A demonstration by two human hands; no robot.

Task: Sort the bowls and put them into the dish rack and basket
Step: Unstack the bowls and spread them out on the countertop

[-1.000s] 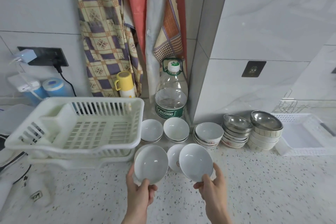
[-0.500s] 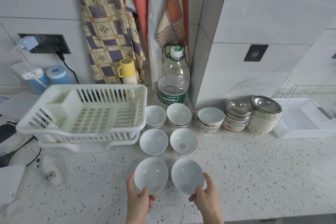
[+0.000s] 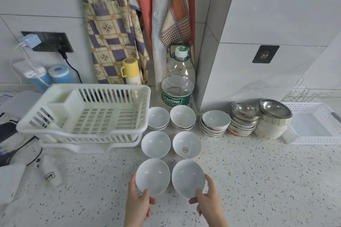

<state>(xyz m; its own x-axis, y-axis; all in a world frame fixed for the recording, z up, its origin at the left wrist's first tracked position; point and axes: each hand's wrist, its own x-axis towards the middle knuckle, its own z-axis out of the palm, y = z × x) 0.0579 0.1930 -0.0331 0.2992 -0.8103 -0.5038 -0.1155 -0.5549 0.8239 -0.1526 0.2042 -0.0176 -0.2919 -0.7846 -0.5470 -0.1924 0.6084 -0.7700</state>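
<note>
At the bottom middle of the frame, the left hand (image 3: 137, 202) holds a white bowl (image 3: 152, 176) by its near rim, thumb inside, and the right hand (image 3: 209, 202) holds another white bowl (image 3: 188, 178) the same way. Both bowls are low over the speckled counter (image 3: 258, 180). The white dish rack (image 3: 86, 114) sits at middle left and the white basket (image 3: 317, 125) at far right.

open speckled counter (image 3: 258, 180) right of hands, bowl rows (image 3: 171, 131) block the dish rack (image 3: 86, 116)
</note>
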